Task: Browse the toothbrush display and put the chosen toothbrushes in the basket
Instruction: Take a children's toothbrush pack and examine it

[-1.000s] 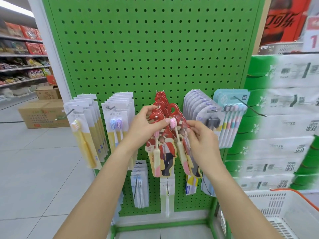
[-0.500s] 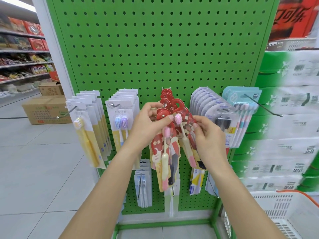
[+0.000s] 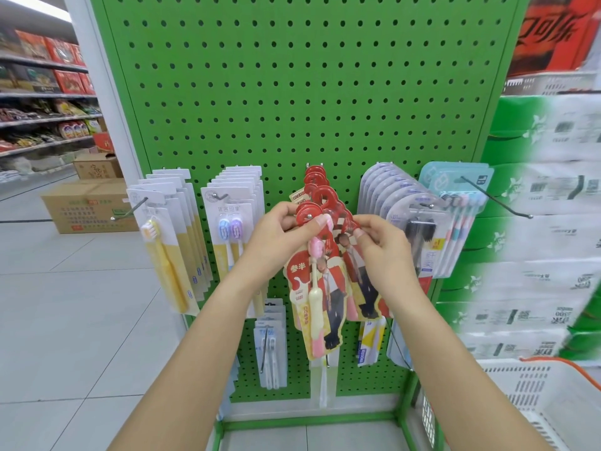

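Note:
Red toothbrush packs hang on a hook at the middle of the green pegboard (image 3: 292,92). My left hand (image 3: 279,237) pinches the top of the front red pack (image 3: 313,294), which holds a pink and cream toothbrush. My right hand (image 3: 382,245) pinches the pack behind it (image 3: 361,288). The white basket (image 3: 549,395) with an orange handle sits at the bottom right.
Yellow toothbrush packs (image 3: 166,242) and blue-purple twin packs (image 3: 232,229) hang to the left, grey packs (image 3: 419,229) and pastel multi-packs (image 3: 458,219) to the right. Smaller packs (image 3: 270,346) hang below. Tissue packs (image 3: 546,242) are stacked at the right. Cardboard boxes (image 3: 84,203) stand on the floor at the left.
The view has moved closer to the display. My left hand has drawn the front red pack forward along the hook, while my right hand separates the pack behind it.

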`<action>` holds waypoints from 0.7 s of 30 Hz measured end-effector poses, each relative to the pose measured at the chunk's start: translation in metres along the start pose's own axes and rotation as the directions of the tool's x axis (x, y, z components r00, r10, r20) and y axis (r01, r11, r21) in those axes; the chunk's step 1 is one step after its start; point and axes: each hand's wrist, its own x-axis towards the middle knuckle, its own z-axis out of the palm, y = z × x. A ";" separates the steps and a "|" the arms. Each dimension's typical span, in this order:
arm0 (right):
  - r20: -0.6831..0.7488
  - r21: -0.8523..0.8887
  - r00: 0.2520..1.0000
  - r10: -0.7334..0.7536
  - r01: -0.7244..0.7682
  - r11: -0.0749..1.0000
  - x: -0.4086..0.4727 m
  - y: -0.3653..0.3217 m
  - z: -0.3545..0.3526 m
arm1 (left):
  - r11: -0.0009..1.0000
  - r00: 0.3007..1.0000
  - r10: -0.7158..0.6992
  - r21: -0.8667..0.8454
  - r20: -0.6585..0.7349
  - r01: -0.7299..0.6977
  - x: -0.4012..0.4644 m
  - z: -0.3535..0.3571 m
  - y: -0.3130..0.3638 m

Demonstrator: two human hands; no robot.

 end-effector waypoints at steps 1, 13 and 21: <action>0.012 0.020 1.000 0.014 -0.014 1.000 0.001 0.000 0.001 | 1.000 1.000 -0.004 -0.001 -0.009 0.004 0.000 -0.001 0.000; 0.126 0.199 0.985 0.118 -0.141 0.970 0.006 0.002 0.015 | 1.000 0.996 -0.003 0.022 -0.088 0.005 0.000 -0.006 -0.011; 0.243 0.355 0.953 0.179 -0.259 0.898 0.001 0.010 0.018 | 0.986 0.981 0.114 0.140 -0.159 -0.092 -0.002 -0.004 -0.007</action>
